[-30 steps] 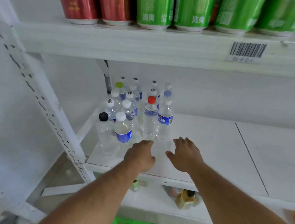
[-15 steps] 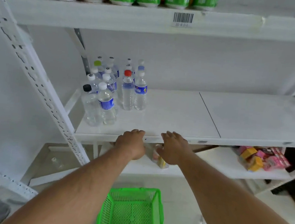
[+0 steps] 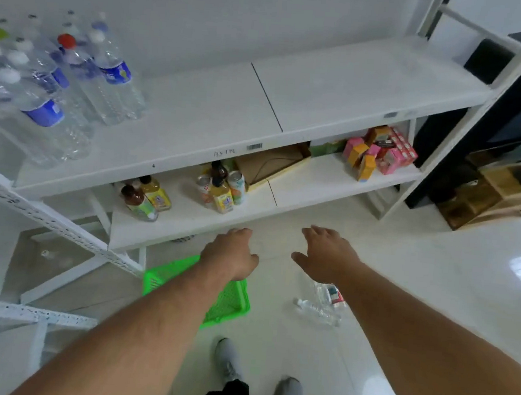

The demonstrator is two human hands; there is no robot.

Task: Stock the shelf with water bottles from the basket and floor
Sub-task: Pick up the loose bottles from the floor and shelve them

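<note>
Over the green basket (image 3: pixel 228 301) and the floor (image 3: pixel 435 275) we hold both hands out: left hand (image 3: pixel 230 253) loosely curled, gripping nothing; right hand (image 3: pixel 326 255) spread, empty. Water bottles (image 3: pixel 73 86) crowd the shelf (image 3: pixel 229 106); 2 bottles (image 3: pixel 317 312) lie on the floor.

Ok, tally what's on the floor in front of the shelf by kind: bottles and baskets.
Water bottles lying on the floor: 2, the clear bottle and the red-labelled bottle
Green basket: 1, partly hidden by the left arm, no bottle showing in it
Total: 3
</note>
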